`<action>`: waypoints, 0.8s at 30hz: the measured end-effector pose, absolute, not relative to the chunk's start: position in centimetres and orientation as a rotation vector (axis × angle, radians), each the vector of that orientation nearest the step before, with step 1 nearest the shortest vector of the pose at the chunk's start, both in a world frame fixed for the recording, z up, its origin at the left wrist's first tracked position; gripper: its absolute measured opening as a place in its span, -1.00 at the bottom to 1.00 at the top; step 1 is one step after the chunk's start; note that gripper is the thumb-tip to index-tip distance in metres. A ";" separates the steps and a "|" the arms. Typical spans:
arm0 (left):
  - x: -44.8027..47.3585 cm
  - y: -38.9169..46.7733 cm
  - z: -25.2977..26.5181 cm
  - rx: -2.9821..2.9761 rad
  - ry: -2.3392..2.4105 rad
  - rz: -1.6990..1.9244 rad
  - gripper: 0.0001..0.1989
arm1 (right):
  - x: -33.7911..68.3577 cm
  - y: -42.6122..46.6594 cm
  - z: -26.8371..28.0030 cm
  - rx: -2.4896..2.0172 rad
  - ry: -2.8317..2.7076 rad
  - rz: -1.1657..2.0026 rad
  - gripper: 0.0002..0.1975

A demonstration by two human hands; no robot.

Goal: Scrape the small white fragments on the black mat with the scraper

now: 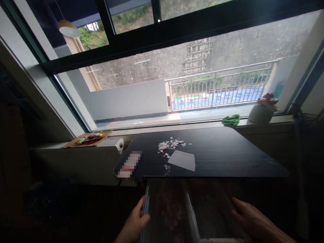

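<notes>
Below the table's front edge is a dark, partly see-through container, dim and blurred, with small pale bits visible inside. My left hand grips its left side, thumb bent over the edge. On the opposite side my right hand is closed at the container's right edge, its fingertips blurred in shadow. On the black table, a pile of small pale paper-like scraps lies behind a flat white scraper-like sheet. A few scraps are scattered near the front edge.
A pixelated pink-and-white item lies at the table's left end. Farther left, cardboard with colourful small things rests beside a white radiator. On the windowsill are a green cloth and a pale round pot. A large window stands behind.
</notes>
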State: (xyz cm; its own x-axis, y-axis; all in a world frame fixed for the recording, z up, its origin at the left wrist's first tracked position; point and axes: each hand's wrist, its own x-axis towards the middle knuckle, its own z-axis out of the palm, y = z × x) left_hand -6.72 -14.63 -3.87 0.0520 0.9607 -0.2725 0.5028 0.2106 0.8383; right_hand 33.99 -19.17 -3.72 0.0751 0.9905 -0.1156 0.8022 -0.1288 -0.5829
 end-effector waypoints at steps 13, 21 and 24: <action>-4.6 -15.9 0.7 1.556 1.338 0.409 -0.51 | 33.5 -23.2 -5.5 -1.790 -1.382 0.762 -0.56; -4.2 -15.5 2.3 1.584 1.448 0.364 -0.55 | 33.6 -21.9 -4.7 -1.876 -1.555 0.763 -0.67; -4.6 -14.8 3.5 1.668 1.455 0.271 -0.61 | 34.0 -21.1 -3.3 -1.936 -1.699 0.821 -0.72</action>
State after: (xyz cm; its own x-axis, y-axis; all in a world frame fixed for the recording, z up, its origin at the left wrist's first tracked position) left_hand -4.64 -14.79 3.48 0.2895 0.8831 -0.3692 0.6909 0.0742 0.7192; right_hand 34.03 -21.07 -3.33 0.0718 0.9864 -0.1481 0.7285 -0.1533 -0.6676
